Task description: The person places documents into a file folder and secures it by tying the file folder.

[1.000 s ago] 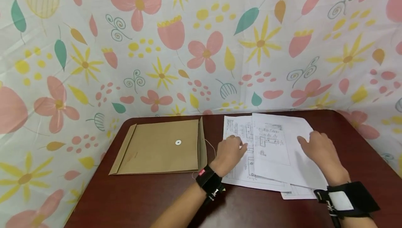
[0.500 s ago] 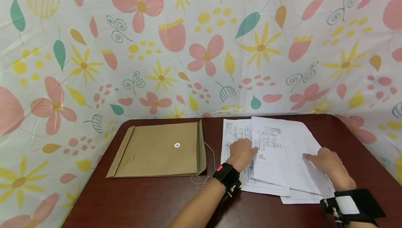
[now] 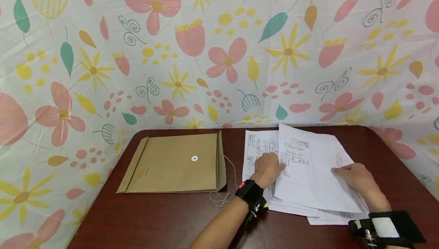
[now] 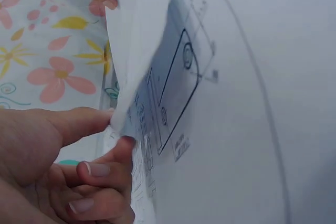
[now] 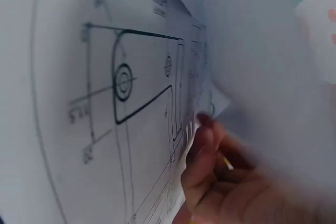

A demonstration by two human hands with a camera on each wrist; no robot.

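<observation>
HEAD: drawing sheets [image 3: 308, 173] lie at the table's [image 3: 164, 222] back right, your left hand [image 3: 269, 169] and right hand [image 3: 354, 178] on them | LEFT WRIST: thumb and fingers [image 4: 102, 169] pinch a lifted sheet edge; thin, floppy, creases easily | RIGHT WRIST: fingertips [image 5: 202, 145] curl under an edge; lift by edges.

A dark reddish-brown table [image 3: 164, 218] with rounded far corners carried everything. On its left half lay a brown paper envelope [image 3: 171, 165], flat, with its flap edge toward the right and a small white button [image 3: 194, 158] near the middle of that side. A thin white string [image 3: 226, 188] trailed from the envelope's right edge onto the bare wood and ended in a small loop nearer the front. On the right half lay a loose stack of white sheets [image 3: 260, 146] printed with line drawings, fanned unevenly, their corners sticking out at the near right.
</observation>
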